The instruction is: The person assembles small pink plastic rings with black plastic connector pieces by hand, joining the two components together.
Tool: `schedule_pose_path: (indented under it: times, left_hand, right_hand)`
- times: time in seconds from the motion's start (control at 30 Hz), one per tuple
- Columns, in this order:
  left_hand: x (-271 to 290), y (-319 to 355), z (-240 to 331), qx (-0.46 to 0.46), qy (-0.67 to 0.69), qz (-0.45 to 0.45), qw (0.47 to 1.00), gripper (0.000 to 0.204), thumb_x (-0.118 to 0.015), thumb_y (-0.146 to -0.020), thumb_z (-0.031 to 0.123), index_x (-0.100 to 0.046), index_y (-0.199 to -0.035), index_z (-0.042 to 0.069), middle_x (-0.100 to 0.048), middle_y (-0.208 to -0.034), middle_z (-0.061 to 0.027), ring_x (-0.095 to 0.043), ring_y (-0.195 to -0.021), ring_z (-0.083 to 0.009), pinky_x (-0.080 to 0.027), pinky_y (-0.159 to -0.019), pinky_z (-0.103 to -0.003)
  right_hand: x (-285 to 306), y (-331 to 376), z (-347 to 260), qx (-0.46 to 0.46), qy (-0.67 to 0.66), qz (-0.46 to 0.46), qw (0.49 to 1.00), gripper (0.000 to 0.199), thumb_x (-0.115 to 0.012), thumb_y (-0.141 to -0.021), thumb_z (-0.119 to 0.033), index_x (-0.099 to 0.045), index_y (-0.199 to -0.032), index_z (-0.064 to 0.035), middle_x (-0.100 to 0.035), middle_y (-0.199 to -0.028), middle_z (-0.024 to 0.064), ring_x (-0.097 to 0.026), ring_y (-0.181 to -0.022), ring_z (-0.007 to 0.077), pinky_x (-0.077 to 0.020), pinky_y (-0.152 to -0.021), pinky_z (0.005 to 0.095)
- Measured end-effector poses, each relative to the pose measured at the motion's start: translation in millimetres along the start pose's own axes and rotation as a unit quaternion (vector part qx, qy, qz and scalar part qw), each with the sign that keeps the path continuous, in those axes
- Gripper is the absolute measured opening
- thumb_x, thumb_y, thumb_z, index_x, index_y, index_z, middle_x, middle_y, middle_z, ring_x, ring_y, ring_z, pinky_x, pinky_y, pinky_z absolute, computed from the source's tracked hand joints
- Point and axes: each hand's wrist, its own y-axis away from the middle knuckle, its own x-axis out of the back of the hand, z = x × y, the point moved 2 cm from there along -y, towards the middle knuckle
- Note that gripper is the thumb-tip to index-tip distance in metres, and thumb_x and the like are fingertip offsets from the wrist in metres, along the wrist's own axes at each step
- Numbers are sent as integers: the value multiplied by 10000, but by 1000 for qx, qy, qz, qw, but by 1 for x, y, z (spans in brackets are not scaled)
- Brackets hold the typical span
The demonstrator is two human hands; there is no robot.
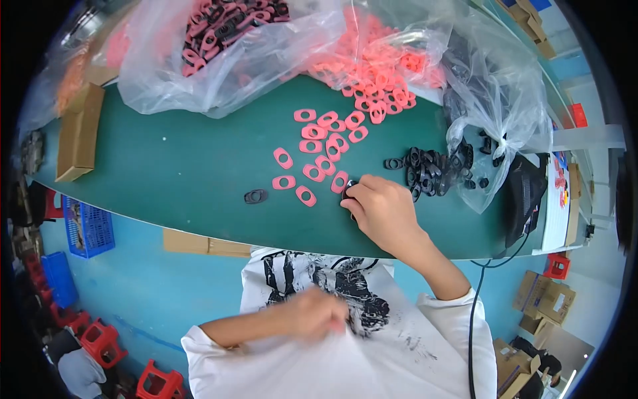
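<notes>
Head view: the right hand point(379, 209) is resting on the green desk point(186, 159), its fingers curling shut around a small black ring point(349, 188) — just beside scattered pink oval rings point(312, 149). The left hand point(316, 312) is lying blurred against the white printed shirt point(332, 292), its grip impossible to tell. A lone black ring point(256, 196) is sitting apart; clear plastic bags point(219, 60) are spilling more pieces.

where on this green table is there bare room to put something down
Bare green table top runs from the cardboard box to the lone black oval ring, below the clear plastic bag. It is crowded on the right: scattered pink oval rings, black ring pile, and the right hand.
</notes>
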Motion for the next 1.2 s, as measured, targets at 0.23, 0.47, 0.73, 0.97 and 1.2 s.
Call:
schedule_pose_path:
  times: [0.23, 0.47, 0.73, 0.97, 1.2]
  left_hand:
    - [34, -17, 23, -61, -292, 148, 943, 215, -754, -781, 68, -585, -912, 57, -644, -845, -111, -628, -715, -329, -501, -637, -388]
    - [119, -12, 34, 35, -553, 342, 759, 344, -754, -746, 27, -623, -1063, 11, -590, -1122, -146, -574, -1002, -346, -491, -855, -416]
    - [115, -2, 23, -5, -407, 392, 825, 289, -784, -726, -23, -608, -955, -3, -644, -980, -145, -626, -863, -326, -520, -732, -382]
    - [92, -17, 9, 0, -538, 238, 809, 230, -795, -694, -19, -606, -823, 1, -619, -949, -107, -606, -830, -299, -508, -683, -371]
    - [71, -34, 4, 2, -36, 334, 942, 151, -697, -824, -91, -625, -952, -57, -613, -1131, -164, -626, -969, -231, -539, -801, -332]
  right_hand:
    - [13, 2, 8, -40, -98, 64, 992, 144, -740, -754, -84, -642, -851, -42, -596, -776, 86, -628, -689, 265, -494, -598, 379]
    - [13, 35, 25, -19, -49, 66, 996, 170, -707, -763, 7, -663, -924, -22, -589, -945, 92, -627, -739, 260, -512, -626, 373]
    - [30, 44, 6, 111, -162, 130, 972, 179, -751, -751, 7, -664, -907, -1, -642, -1010, 114, -636, -791, 282, -533, -662, 369]
    - [9, 38, 13, 82, -149, 59, 984, 231, -767, -727, 12, -658, -932, 6, -651, -1004, 119, -633, -792, 297, -536, -667, 378]
    - [-4, 48, 0, -40, -376, 103, 920, 182, -707, -811, 75, -643, -973, 23, -658, -1044, 147, -652, -862, 229, -547, -730, 320]
